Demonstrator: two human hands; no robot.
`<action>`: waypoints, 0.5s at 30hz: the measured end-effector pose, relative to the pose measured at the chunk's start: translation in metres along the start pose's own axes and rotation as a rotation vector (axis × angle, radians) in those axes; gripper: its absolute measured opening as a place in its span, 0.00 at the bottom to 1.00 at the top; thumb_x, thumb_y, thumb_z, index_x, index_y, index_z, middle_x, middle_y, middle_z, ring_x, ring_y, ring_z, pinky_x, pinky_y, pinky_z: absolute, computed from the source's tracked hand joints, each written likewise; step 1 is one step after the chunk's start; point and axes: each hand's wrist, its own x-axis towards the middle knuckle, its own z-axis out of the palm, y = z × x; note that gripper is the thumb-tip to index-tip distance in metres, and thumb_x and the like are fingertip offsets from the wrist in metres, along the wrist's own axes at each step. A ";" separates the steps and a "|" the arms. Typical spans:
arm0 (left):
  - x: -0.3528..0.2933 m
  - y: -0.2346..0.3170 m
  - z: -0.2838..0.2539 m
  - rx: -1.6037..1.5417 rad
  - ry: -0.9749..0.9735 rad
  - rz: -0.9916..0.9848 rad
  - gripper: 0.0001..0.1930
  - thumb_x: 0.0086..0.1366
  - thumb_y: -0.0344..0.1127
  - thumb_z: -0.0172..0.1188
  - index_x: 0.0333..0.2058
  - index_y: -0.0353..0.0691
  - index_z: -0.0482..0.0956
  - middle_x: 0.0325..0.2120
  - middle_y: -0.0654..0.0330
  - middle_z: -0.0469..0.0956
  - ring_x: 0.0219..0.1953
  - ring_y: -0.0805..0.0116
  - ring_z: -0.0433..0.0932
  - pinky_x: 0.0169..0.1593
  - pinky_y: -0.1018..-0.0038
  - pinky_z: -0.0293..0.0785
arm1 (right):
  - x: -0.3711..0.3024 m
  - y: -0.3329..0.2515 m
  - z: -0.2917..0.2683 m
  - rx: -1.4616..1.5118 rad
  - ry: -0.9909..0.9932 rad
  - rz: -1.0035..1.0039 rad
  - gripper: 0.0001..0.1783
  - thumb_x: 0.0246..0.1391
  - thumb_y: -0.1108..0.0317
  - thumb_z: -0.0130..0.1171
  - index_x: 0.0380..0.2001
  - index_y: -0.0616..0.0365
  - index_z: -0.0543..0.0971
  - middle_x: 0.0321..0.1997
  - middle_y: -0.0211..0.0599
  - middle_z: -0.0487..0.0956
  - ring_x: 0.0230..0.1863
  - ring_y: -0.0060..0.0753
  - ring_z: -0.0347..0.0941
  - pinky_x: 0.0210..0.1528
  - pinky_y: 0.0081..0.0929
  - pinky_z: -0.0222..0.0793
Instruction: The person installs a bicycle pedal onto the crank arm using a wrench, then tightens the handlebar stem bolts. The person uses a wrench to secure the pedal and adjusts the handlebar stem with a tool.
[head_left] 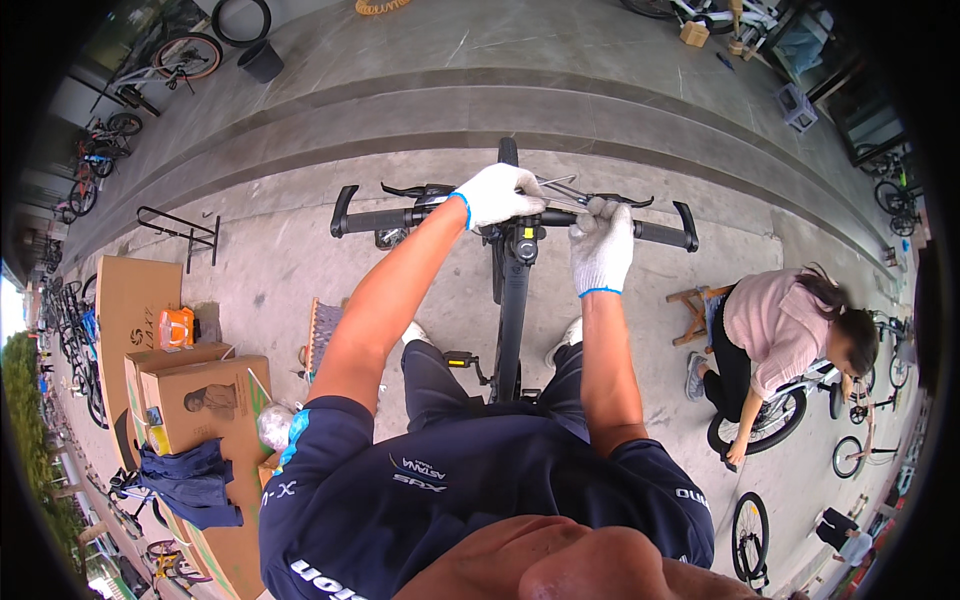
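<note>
A black bicycle (511, 330) stands between my legs, its front wheel (508, 152) pointing away from me. Both hands wear white gloves with blue cuffs. My left hand (500, 196) is closed over the handlebar just left of the stem (526, 235), on a thin metal hex key (560, 181) whose bent end sticks out to the right. My right hand (604, 245) lies right of the stem, its fingertips pinched at the bar by the right brake lever (628, 201). Thin metal rods or cables run between the hands; what the right fingertips grip is hidden. The rubber grips (664, 235) are untouched.
Cardboard boxes (200, 400) with dark clothing (190, 483) stand at left, near a black metal rack (185, 228). At right a person (780, 330) sits on a wooden stool (690, 315), bent over another bicycle wheel (765, 420). Stone steps (460, 125) cross ahead.
</note>
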 end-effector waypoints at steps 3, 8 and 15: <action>-0.001 -0.001 0.000 0.043 0.015 0.026 0.15 0.67 0.39 0.74 0.46 0.34 0.89 0.36 0.54 0.88 0.42 0.67 0.84 0.50 0.67 0.78 | -0.025 0.015 0.010 -0.263 -0.082 -0.238 0.17 0.81 0.54 0.48 0.40 0.52 0.74 0.43 0.38 0.83 0.28 0.30 0.76 0.28 0.31 0.73; 0.001 -0.008 0.003 -0.160 -0.017 -0.017 0.12 0.69 0.32 0.73 0.48 0.33 0.89 0.40 0.58 0.89 0.43 0.73 0.84 0.51 0.70 0.79 | -0.004 0.000 -0.003 -0.174 -0.203 -0.128 0.17 0.80 0.52 0.51 0.41 0.53 0.75 0.43 0.41 0.84 0.32 0.32 0.80 0.29 0.33 0.76; 0.006 -0.009 0.002 -0.223 -0.061 -0.071 0.11 0.68 0.33 0.74 0.45 0.33 0.89 0.37 0.59 0.88 0.40 0.74 0.82 0.47 0.71 0.77 | 0.000 -0.013 0.003 -0.041 -0.147 0.105 0.17 0.78 0.48 0.56 0.37 0.45 0.74 0.39 0.29 0.77 0.29 0.26 0.68 0.28 0.26 0.64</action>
